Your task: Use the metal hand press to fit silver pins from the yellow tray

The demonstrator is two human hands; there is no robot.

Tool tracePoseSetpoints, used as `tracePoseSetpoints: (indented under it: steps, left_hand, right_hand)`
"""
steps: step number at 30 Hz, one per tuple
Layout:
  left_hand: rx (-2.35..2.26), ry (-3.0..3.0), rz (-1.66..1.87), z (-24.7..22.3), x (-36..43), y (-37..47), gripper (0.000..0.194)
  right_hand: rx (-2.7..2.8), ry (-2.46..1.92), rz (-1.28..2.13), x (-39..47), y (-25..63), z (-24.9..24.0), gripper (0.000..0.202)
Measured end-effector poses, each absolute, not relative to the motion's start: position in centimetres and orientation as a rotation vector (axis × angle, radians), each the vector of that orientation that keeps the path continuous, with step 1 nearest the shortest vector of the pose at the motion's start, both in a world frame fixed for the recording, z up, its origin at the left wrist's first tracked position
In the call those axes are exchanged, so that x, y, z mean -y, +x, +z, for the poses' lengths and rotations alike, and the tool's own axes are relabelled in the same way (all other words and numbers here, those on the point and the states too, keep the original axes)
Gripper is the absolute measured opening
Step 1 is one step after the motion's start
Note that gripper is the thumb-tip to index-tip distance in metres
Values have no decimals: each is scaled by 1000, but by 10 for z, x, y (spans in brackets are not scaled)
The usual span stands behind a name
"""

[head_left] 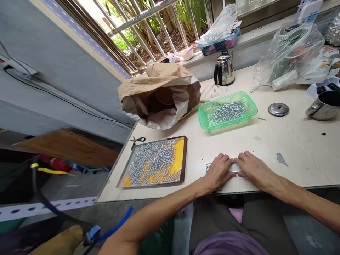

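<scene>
Near the table's front edge, my left hand (219, 172) and my right hand (251, 167) grip a flat, silvery metal strip (234, 168) from both sides, thumbs toward me. One end of the strip pokes out left of my left hand and bears dark marks or holes; my fingers cover much of the rest. To the left lies a shallow, dark-rimmed tray (185, 156) with a yellow bottom, holding many small metal pins or screws. Beyond my hands stands a green plastic basket (202, 121) with more of these small metal pieces (230, 111).
Scissors (137, 140) with green handles lie behind the tray. An open brown paper bag (159, 92) stands at the back left, a steel kettle (225, 69) by the wall. A metal lid (278, 109), a steel mug (322, 108) and a clear plastic bag (292, 53) are at right.
</scene>
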State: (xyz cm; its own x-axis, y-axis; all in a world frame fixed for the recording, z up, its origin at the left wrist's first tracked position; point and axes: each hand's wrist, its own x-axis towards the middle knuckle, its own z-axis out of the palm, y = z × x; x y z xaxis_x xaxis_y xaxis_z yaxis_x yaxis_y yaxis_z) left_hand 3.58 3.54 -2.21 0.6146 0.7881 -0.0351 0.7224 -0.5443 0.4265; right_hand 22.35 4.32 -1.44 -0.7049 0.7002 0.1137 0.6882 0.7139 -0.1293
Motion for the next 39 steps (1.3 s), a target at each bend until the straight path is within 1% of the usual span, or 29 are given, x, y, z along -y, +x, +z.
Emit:
tracePoseSetpoints:
  steps: [1,2,3,6,9,10,13,14,16,19,22,26,27,29,32,34,36,38,39]
  left_hand:
    - [-1224,2436,245,-24,-36,37,24]
    - [-1245,2435,263,-26,-38,38,19]
    - [-1261,2435,277,-27,-39,40,18]
    - [-1286,2440,287,-29,-44,43,21]
    - [-1296,2458,296,-27,-44,44,18]
    - [-1310,2466,311,-26,-42,44,22]
    - [-1401,2492,400,-30,-25,48,36]
    - [-1431,2497,443,-33,-18,50,37]
    - [-1445,2497,528,-39,-1,55,37]
    - [-1390,2475,614,-48,20,62,36]
    - [-1371,2457,658,-50,26,66,33]
    - [-1378,2456,694,-46,23,66,31]
    - [-1364,2466,712,-44,24,67,32]
    - [-1259,2529,777,-38,32,66,32]
    - [-958,2687,955,-21,53,57,23]
    - [-870,2738,1078,-9,66,41,20]
    - [-1054,2697,1139,2,69,13,22]
    - [-1481,2564,1074,7,61,-25,25]
    - [-1729,2472,984,8,53,-46,25]
  right_hand:
    - [2758,-1116,113,-44,223,-16,10]
    - [2754,-1105,120,-46,222,-18,9]
    - [2749,-1097,133,-47,221,-19,13]
    - [2738,-1084,176,-50,219,-19,21]
    - [2719,-1134,200,-54,223,-12,10]
    - [2722,-1136,229,-57,225,-9,9]
    - [2780,-1050,355,-71,234,-5,36]
    - [2808,-1010,387,-77,237,-6,39]
    - [2844,-968,404,-89,240,-10,34]
    - [2837,-1047,311,-103,236,-16,16]
    - [2824,-1175,199,-112,222,-12,16]
    - [2866,-1280,97,-106,194,7,16]
    - [2892,-1220,95,-100,186,12,18]
    - [2975,-945,156,-85,170,18,18]
    - [3104,-500,239,-64,150,16,11]
    - [3139,-351,225,-55,141,9,10]
    - [3120,-286,217,-52,135,-2,9]
    - [3055,-300,235,-51,130,-13,11]
    - [3002,-317,274,-51,127,-17,12]
